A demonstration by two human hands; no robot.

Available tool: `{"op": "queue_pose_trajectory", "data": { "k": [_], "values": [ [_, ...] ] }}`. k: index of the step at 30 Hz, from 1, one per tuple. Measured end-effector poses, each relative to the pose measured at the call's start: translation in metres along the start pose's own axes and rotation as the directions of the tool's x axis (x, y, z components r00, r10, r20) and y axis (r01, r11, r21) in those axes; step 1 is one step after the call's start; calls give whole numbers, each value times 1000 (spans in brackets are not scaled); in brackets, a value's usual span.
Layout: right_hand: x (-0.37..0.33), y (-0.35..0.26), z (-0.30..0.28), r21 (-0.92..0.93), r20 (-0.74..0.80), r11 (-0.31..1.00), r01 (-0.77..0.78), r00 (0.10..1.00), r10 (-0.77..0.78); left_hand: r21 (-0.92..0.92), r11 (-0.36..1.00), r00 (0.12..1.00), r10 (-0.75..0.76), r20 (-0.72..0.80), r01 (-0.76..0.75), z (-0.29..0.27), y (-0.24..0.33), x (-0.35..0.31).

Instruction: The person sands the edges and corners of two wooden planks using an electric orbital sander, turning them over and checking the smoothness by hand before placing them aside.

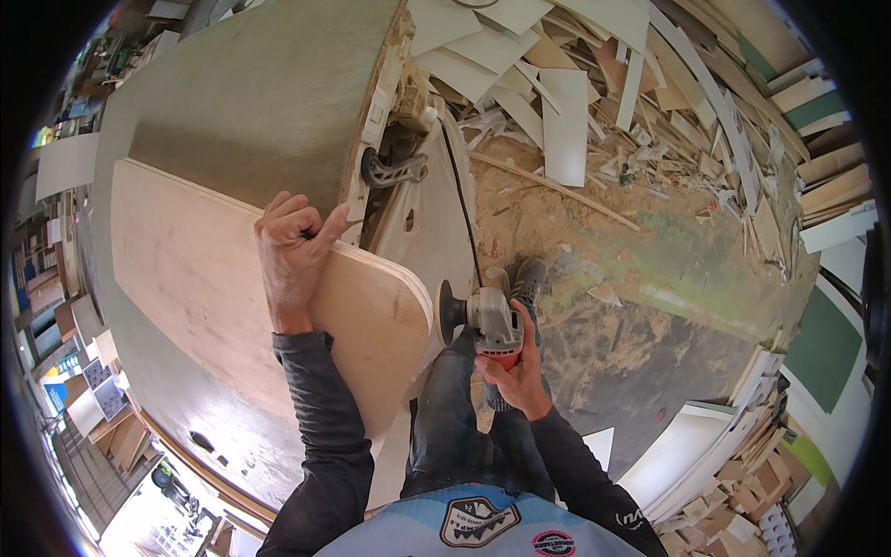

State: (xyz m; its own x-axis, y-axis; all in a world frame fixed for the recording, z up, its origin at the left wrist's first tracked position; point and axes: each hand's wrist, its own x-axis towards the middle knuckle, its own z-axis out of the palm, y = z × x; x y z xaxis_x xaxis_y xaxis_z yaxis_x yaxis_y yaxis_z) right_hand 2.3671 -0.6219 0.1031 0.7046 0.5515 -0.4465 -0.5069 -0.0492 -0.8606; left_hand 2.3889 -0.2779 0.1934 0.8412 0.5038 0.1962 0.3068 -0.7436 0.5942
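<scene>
A thick pale plywood panel (200, 255) with a rounded corner lies on the workbench, its right end reaching past the bench's edge. My left hand (295, 249) is closed at the panel's far edge, fingers curled and thumb pointing right. In my right hand (524, 371) is a grey and red angle grinder (497, 320), gripped around its body. Its round disc pad (451, 313) faces the panel's rounded end, at or very near the edge; exact contact cannot be made out. A dark cord (464, 204) runs away from near the grinder toward the bench.
The greyish workbench top (251, 84) spreads to the left. A clamp-like metal handle (394, 170) juts from its side. Offcuts (564, 130) pile up on the dusty floor (668, 251) ahead. More boards (682, 446) lean at the lower right. My shoes stand close below the grinder.
</scene>
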Motion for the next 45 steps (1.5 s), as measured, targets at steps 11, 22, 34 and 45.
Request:
{"op": "queue_pose_trajectory", "data": {
  "k": [11, 22, 34, 45],
  "values": [
    [-27, -17, 5, 149, 82, 988, -39, 996, 27, 2, 1000, 1000, -22, 3, 22, -1, 2, -2],
    [10, 0, -6, 55, 53, 998, -29, 998, 26, 4, 1000, 1000, -12, 4, 12, 0, 2, 0],
    [-3, -22, -12, 49, 138, 998, -38, 990, 31, 18, 1000, 1000, -23, 5, 23, -2, 3, 0],
    [15, -29, -20, 47, 158, 998, -46, 987, 38, 17, 999, 999, -38, 11, 37, -2, 3, 0]
  ]
}}
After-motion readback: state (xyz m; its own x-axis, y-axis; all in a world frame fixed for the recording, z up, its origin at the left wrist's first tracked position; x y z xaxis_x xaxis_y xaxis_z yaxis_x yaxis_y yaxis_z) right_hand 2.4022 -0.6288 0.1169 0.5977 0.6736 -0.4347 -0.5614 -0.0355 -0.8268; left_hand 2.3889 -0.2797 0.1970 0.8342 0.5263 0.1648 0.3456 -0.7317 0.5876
